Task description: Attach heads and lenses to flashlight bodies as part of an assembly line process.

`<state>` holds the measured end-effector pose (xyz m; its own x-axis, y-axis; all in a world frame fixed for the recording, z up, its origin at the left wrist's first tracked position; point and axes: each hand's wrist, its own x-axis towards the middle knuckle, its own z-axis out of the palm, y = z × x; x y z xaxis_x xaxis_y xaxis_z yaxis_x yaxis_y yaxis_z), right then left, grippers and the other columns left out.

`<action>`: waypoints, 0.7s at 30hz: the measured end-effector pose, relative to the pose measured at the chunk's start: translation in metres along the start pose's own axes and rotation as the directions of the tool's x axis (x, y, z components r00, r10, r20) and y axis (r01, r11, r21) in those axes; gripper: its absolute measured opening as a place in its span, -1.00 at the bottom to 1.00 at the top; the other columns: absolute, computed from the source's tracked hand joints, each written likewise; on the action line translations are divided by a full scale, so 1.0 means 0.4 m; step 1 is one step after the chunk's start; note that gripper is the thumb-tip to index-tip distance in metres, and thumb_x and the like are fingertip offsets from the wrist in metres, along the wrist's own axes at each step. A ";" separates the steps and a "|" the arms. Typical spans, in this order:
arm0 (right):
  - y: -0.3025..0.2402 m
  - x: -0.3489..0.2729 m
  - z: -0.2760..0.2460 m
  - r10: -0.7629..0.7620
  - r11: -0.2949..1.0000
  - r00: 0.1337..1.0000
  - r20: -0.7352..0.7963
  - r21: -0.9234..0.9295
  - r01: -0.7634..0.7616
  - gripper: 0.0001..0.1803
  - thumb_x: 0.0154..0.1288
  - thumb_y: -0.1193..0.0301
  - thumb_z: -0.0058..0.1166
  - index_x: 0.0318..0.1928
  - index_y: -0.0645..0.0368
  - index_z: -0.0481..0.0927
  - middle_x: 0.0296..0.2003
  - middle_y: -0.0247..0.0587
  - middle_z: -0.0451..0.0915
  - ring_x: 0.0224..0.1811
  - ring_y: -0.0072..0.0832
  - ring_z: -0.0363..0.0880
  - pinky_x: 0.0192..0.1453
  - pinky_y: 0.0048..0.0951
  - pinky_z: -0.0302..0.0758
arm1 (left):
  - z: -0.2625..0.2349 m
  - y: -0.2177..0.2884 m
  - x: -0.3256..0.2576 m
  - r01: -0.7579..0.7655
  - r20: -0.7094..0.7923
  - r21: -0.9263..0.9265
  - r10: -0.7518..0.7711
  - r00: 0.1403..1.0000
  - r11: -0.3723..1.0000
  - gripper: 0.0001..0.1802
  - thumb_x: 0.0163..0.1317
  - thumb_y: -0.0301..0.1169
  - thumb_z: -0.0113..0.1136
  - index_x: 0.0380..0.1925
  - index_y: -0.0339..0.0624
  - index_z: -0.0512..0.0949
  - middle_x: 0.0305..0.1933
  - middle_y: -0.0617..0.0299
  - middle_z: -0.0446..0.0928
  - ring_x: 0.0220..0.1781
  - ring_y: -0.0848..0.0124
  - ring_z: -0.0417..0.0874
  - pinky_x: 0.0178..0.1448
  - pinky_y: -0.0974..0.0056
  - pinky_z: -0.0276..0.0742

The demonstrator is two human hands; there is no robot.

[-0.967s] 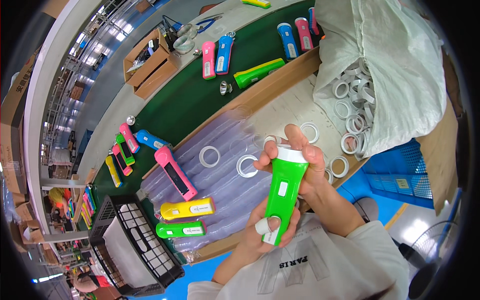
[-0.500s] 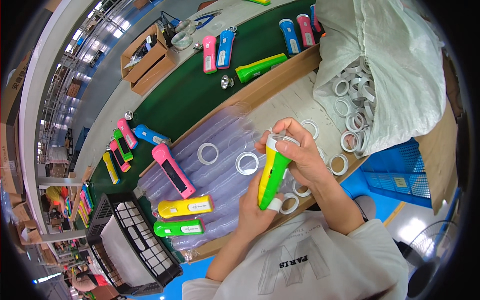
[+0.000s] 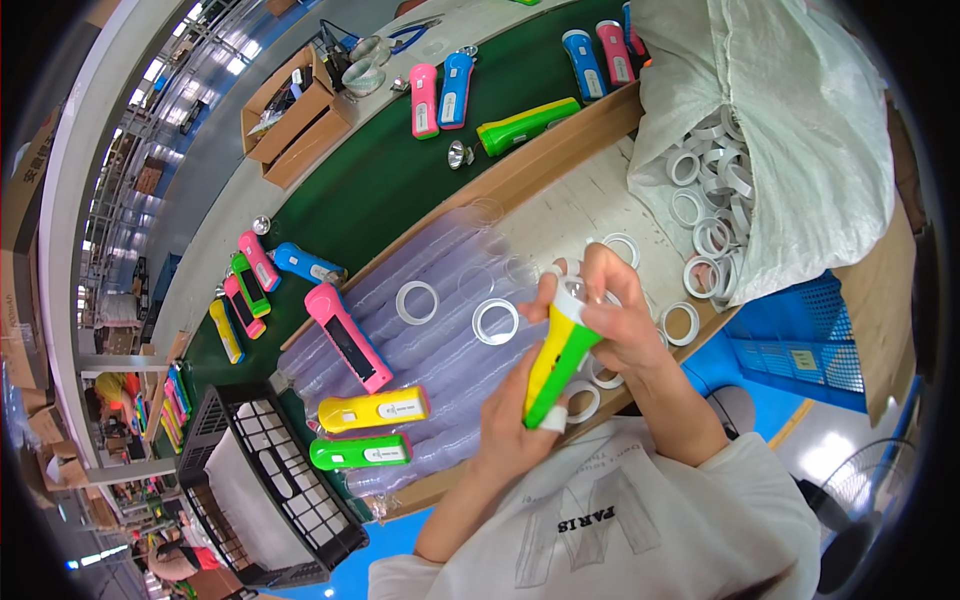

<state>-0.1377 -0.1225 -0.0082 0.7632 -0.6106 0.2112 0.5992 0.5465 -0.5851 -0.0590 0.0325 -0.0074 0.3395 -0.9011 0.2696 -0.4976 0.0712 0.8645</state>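
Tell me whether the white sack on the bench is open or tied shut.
Open. The sack gapes at its mouth, and white rings show inside and spill from it onto the bench.

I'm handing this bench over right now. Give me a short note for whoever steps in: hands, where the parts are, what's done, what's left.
Left hand grips the lower body of the yellow-and-green flashlight. Right hand is on its head end, where a white ring sits.
Loose white rings lie on the plastic sheet; more fill the white sack.
Lying beside: pink, yellow and green flashlights.
Whether the ring is fully seated cannot be told; check that first.
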 end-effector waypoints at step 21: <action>-0.008 0.019 -0.020 0.166 0.969 0.933 -0.319 -0.124 -0.215 -0.55 0.46 0.13 -0.10 0.15 0.19 0.40 0.04 -0.03 0.53 0.13 -0.19 0.52 0.22 -0.18 0.46 | -0.008 -0.017 0.027 0.478 0.134 -0.548 -0.492 0.860 0.686 -0.37 0.22 -0.17 0.25 0.19 -0.28 0.31 -0.16 -0.02 0.53 -0.43 0.25 0.59 -0.42 0.30 0.53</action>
<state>-0.1355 -0.1335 -0.0111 0.7346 -0.6619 -0.1495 0.3867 0.5894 -0.7093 -0.0495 0.0235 -0.0090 0.4298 -0.8675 -0.2505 0.2585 -0.1476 0.9547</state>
